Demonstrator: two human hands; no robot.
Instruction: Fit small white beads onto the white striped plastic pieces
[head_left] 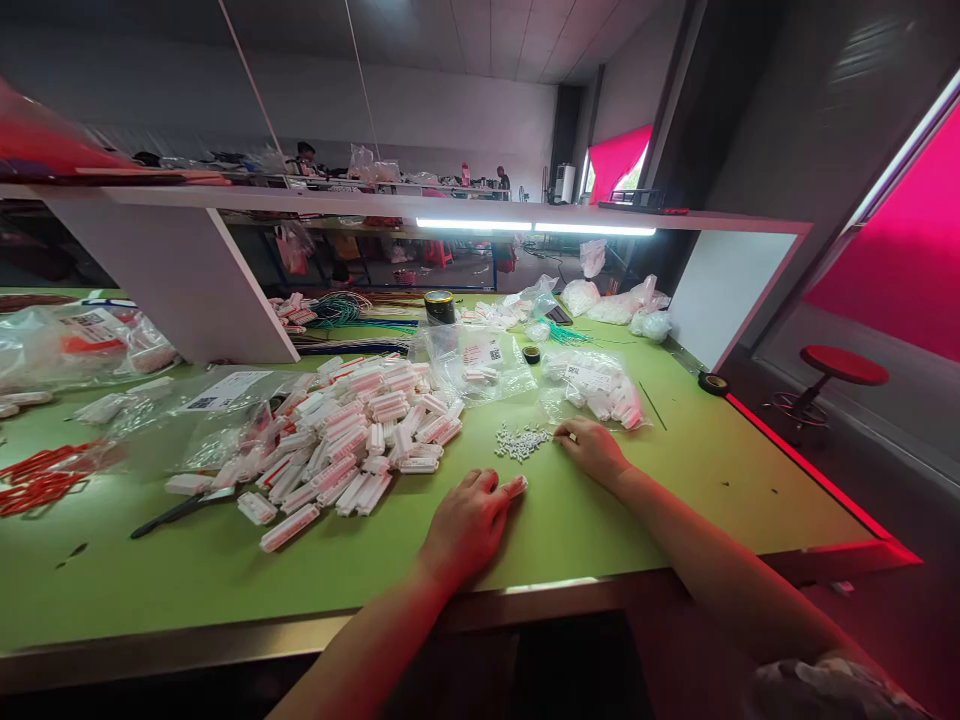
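Note:
My left hand rests near the table's front edge, fingers closed on a small white plastic housing that pokes out past the thumb and is mostly covered. Just beyond it lies a little heap of tiny white parts. At the right edge of that heap is my right hand, its fingertips pinched together; whatever they hold is too small to make out. A large pile of white plastic housings, tinted pink by the light, spreads to the left of my hands.
Clear plastic bags with labels and more white parts lie behind. Black-handled scissors and red plastic pieces are on the left. Tape rolls, green wires and a lit shelf stand at the back.

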